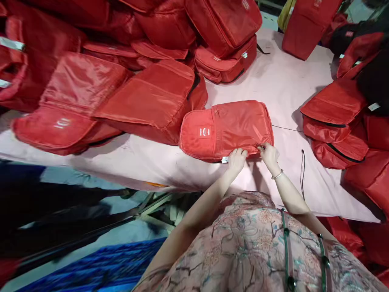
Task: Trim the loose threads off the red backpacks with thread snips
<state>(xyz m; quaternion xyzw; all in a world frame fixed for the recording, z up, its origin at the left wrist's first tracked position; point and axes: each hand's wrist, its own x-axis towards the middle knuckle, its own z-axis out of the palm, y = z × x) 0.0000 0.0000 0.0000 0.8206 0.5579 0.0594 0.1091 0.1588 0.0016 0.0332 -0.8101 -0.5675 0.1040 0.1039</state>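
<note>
The dark pointed thing (259,146), perhaps snips, pinched in your right hand (270,156) at the red bag (243,121)'s near right corner could have nicked the fabric if the bag had slid. The bag lay flat on the pink-covered table (258,87), its near edge under your left hand (237,159), beside the white tag (225,159); whether those fingers gripped it, I couldn't tell.
</note>
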